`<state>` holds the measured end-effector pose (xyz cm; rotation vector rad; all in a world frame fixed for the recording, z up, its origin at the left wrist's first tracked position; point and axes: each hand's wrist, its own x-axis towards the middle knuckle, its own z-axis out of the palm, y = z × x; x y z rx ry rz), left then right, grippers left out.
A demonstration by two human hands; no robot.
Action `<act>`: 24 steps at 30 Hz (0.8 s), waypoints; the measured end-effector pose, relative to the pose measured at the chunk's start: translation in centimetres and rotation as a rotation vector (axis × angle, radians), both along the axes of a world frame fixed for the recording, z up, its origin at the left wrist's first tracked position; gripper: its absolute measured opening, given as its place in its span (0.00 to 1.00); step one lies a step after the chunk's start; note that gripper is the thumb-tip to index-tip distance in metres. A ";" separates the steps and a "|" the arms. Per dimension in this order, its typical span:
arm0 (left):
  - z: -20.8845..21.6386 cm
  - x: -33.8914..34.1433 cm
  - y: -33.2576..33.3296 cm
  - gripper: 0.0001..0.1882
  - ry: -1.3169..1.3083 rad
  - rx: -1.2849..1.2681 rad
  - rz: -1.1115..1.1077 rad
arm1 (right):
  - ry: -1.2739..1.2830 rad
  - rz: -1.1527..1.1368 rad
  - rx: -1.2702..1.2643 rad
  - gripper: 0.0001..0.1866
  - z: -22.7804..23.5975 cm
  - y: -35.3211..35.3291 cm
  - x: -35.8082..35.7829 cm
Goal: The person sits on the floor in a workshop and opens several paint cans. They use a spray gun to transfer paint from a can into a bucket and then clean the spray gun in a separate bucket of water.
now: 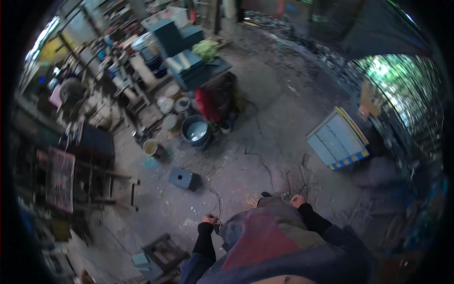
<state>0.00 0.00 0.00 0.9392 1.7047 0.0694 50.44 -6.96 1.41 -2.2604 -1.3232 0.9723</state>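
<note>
My left hand hangs beside my body with its fingers curled in, and no object shows in it. On the other side my right hand is also loosely closed, held low over the floor with nothing visible in it. Both wrists are covered by dark sleeves. Nearest to my left hand is a small blue-grey stool with a hole in its top, standing ahead of it on the cracked floor. Neither hand touches anything around it. The tip of a dark shoe shows beyond my clothing.
Ahead stands a table with blue-grey boxes and a red cloth. Beside it are a bucket and several tubs. A light-blue panelled piece stands at right. A wooden frame and another stool are at left.
</note>
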 end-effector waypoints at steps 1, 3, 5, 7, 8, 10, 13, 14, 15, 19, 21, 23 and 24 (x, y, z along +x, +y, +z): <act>1.0 1.5 -0.4 0.06 0.005 -0.086 -0.042 | -0.020 -0.115 -0.048 0.07 1.3 -4.5 -1.3; 3.7 15.6 8.9 0.04 0.080 0.268 -0.283 | -0.048 -0.237 0.041 0.09 2.8 4.5 8.7; 0.1 18.3 10.1 0.06 -0.098 0.443 -0.365 | 0.057 -0.382 -0.048 0.10 2.0 1.9 11.6; 2.0 21.6 12.8 0.07 -0.105 0.452 -0.551 | 0.299 -0.563 -0.117 0.12 4.6 0.2 12.4; 4.0 24.6 14.6 0.07 -0.166 0.419 -0.586 | 0.308 -0.619 -0.112 0.13 3.4 -1.4 13.5; 3.1 26.1 18.5 0.07 -0.173 0.359 -0.656 | 0.239 -0.636 -0.078 0.14 2.5 -2.4 12.9; 1.2 27.3 23.0 0.09 -0.098 0.165 -0.774 | 0.072 -0.650 -0.084 0.15 2.2 -3.9 11.3; 3.3 29.3 23.8 0.10 -0.032 0.131 -1.003 | 0.106 -0.703 -0.119 0.15 1.3 -5.5 10.4; 4.9 31.5 24.7 0.11 0.043 0.110 -1.230 | 0.148 -0.754 -0.146 0.16 0.4 -6.5 9.4; -8.7 29.8 33.2 0.12 0.138 0.295 -2.025 | 0.078 -0.874 -0.281 0.16 0.0 -5.5 7.5; -8.6 37.5 36.4 0.12 0.116 0.336 -2.338 | 0.060 -1.134 -0.161 0.16 0.5 -6.6 6.9; -7.1 43.1 37.7 0.13 0.108 0.331 -2.626 | 0.042 -1.342 -0.068 0.16 0.6 -7.2 5.7; -5.2 46.1 37.4 0.13 0.094 0.316 -2.774 | 0.023 -1.440 -0.036 0.16 0.5 -7.8 5.2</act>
